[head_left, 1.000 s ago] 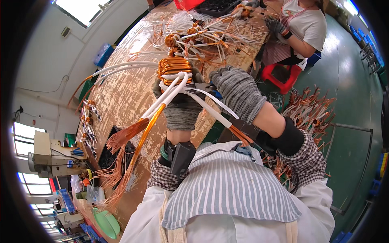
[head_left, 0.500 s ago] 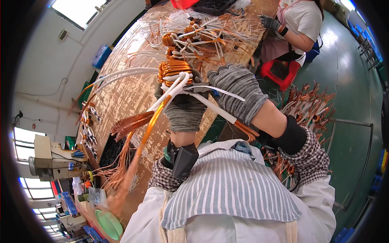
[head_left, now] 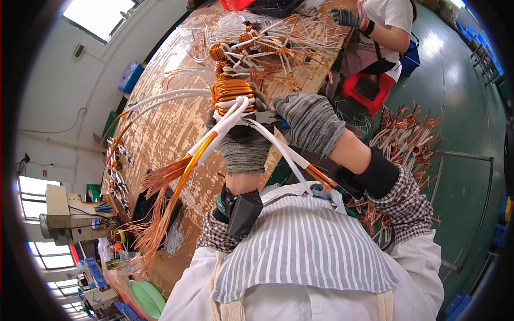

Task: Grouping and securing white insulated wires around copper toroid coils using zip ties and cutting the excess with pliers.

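My left hand (head_left: 245, 152), in a grey knit glove, is closed on a copper wire coil (head_left: 232, 92) from behind; its fingertips are mostly hidden. White-sleeved leads (head_left: 230, 119) hang from the coil and fan into bare copper strands (head_left: 163, 179). My right hand (head_left: 313, 123), also gloved, is closed around what looks like cutting pliers (head_left: 266, 117), with a bit of blue handle showing. The metal jaws rest close to the coil's lower right side. A sleeved lead (head_left: 292, 154) and a thin white strip (head_left: 293, 170) slope down toward my apron.
More wound coils (head_left: 246, 43) with tangled leads lie farther up the worn wooden table (head_left: 176, 85). A co-worker's gloved hand (head_left: 345, 17) is at the far right edge, near a red stool (head_left: 369, 91). Copper-ended leads (head_left: 407, 134) are piled on my right.
The thin white strip that stuck out to the right beside the pliers now hangs downward. My right hand has shifted slightly left. The copper strands at left have swung a little.
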A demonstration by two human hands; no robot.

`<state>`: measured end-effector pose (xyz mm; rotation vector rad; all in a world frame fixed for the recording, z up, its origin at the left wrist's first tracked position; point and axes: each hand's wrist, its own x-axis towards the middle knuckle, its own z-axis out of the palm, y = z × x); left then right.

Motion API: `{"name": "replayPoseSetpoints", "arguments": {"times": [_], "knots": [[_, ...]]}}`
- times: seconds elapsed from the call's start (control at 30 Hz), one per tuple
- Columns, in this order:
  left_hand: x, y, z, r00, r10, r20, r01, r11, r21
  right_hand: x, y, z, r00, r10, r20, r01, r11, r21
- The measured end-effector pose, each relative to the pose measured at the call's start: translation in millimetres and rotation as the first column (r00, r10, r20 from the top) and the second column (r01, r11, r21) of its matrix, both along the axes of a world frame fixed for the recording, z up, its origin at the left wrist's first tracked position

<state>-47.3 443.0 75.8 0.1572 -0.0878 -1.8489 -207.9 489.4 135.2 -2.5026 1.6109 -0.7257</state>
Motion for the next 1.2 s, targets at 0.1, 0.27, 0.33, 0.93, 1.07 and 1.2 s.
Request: {"name": "replayPoseSetpoints", "arguments": {"times": [0.1, 0.27, 0.33, 0.93, 1.07, 1.2], "knots": [[3, 2, -2, 0.972, -0.112, -0.205, 0.105, 0.993, -0.045, -1, 0, -2, 1.000, -0.014, 0.026, 0.015, 1.000, -0.019], [-2, -1, 19, 0.950, -0.214, -0.228, 0.218, 0.976, -0.005, -17, -7, -22, 0.986, -0.055, 0.154, 0.068, 0.995, -0.078], [8, -13, 6, 0.973, -0.225, -0.054, 0.225, 0.974, -0.002, -35, -6, -24, 0.870, -0.212, 0.446, 0.062, 0.943, 0.327], [-21, -6, 2, 0.809, 0.117, 0.576, -0.100, 0.993, -0.061, -43, 61, -22, 0.544, -0.108, 0.832, -0.133, 0.968, 0.213], [-33, 12, 33, 0.945, -0.062, 0.322, 0.054, 0.998, 0.036, -43, 42, -67, 0.515, -0.179, 0.838, -0.221, 0.917, 0.332], [-28, 7, 29, 0.964, 0.049, 0.262, -0.080, 0.991, 0.111, -14, 55, -80, 0.041, -0.382, 0.923, -0.657, 0.686, 0.313]]}}
